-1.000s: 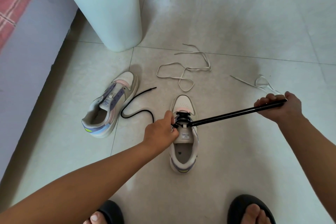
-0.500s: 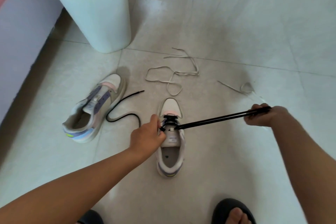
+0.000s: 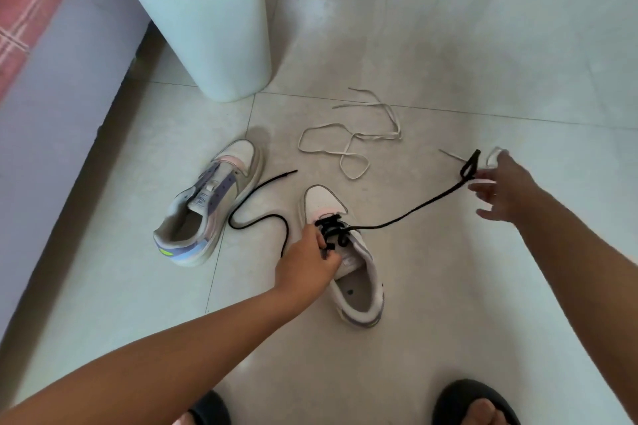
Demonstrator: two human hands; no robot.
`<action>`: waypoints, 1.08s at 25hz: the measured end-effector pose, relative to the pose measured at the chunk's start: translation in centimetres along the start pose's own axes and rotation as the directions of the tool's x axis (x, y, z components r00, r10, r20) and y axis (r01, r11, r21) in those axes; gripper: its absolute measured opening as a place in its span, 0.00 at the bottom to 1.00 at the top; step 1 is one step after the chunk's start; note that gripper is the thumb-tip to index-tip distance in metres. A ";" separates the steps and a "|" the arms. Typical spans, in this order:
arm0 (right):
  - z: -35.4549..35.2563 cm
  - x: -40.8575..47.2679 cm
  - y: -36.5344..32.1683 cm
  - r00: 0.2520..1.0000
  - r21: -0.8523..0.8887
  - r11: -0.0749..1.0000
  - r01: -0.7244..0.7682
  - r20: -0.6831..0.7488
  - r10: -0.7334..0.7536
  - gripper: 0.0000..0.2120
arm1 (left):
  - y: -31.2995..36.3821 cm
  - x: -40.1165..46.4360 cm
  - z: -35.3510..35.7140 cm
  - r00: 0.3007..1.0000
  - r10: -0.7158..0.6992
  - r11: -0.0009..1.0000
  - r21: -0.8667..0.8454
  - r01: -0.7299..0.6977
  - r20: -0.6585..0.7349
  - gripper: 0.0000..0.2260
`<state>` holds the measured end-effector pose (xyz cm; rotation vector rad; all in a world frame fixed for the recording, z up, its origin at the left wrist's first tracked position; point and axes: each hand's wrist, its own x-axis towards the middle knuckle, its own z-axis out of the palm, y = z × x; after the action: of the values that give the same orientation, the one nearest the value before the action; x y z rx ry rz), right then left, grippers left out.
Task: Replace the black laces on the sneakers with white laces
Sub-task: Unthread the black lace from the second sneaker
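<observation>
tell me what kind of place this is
Probably a room in a home. The person works over a glossy tiled floor, a white bin with a blue liner stands by the wall, and pink checked fabric, perhaps bedding, shows at far left.

Count on the floor: shoes, laces, one bin.
Two sneakers (image 3: 210, 203) (image 3: 348, 259), two black laces (image 3: 262, 197) (image 3: 407, 217), two white laces (image 3: 355, 141) (image 3: 490, 159), one bin (image 3: 210, 34), two hands (image 3: 310, 266) (image 3: 504, 190), two slippers (image 3: 210, 411) (image 3: 473, 404).
</observation>
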<state>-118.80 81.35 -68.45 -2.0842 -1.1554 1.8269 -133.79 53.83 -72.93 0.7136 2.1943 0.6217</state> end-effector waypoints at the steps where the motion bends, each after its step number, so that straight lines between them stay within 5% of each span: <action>1: 1.9 -1.2 1.3 0.991 -0.217 0.967 0.134 0.045 -0.127 0.14 | 0.1 -0.4 0.2 0.998 -0.020 0.992 -0.123 0.028 0.067 0.09; 3: 5.0 -3.4 4.9 0.923 -0.462 0.800 0.383 0.234 -0.307 0.06 | -0.1 -1.3 0.2 0.984 -0.011 0.963 -0.263 0.057 0.176 0.07; 6: 7.6 -6.5 9.7 0.793 -0.521 0.619 0.588 0.524 -0.311 0.12 | -0.6 -1.2 -1.1 0.990 -0.007 0.965 -0.257 0.043 0.140 0.07; 10: 8.2 -7.9 11.7 0.637 -0.699 0.106 0.708 0.565 -0.525 0.13 | -0.1 1.3 -1.3 0.987 -0.073 0.997 -0.025 0.078 0.145 0.15; 13: 8.5 -9.0 12.3 0.373 -0.646 -0.166 0.745 0.610 -0.699 0.09 | 0.7 1.9 -0.6 0.965 -0.079 0.996 0.051 0.068 0.252 0.15; 15: 8.8 -9.3 13.4 0.272 -0.616 -0.263 0.743 0.636 -0.723 0.11 | 0.6 1.9 -0.7 0.956 -0.013 0.999 0.044 0.000 0.294 0.16; 20: 9.2 -8.7 13.7 0.274 -0.619 -0.314 0.720 0.669 -0.691 0.13 | -0.6 0.0 -0.8 0.863 0.195 0.981 -0.101 -0.167 0.467 0.12; 23: 9.7 -8.7 13.1 0.288 -0.586 -0.356 0.728 0.733 -0.616 0.10 | 0.4 -0.1 -1.6 0.874 0.336 0.916 0.096 -0.390 0.350 0.05; 25: 9.7 -8.7 12.0 0.398 -0.554 -0.142 0.820 0.731 -0.555 0.02 | 2.2 0.6 -3.1 0.845 0.514 0.779 0.333 -0.532 0.147 0.04; 27: 9.3 -8.8 10.6 0.552 -0.473 0.284 0.834 0.720 -0.420 0.08 | 4.1 1.4 -4.6 0.778 0.628 0.734 0.343 -0.586 -0.017 0.07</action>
<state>-122.14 65.16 -69.85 -0.8642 -2.8658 1.4455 -136.85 56.81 -68.28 1.6574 2.1872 0.6426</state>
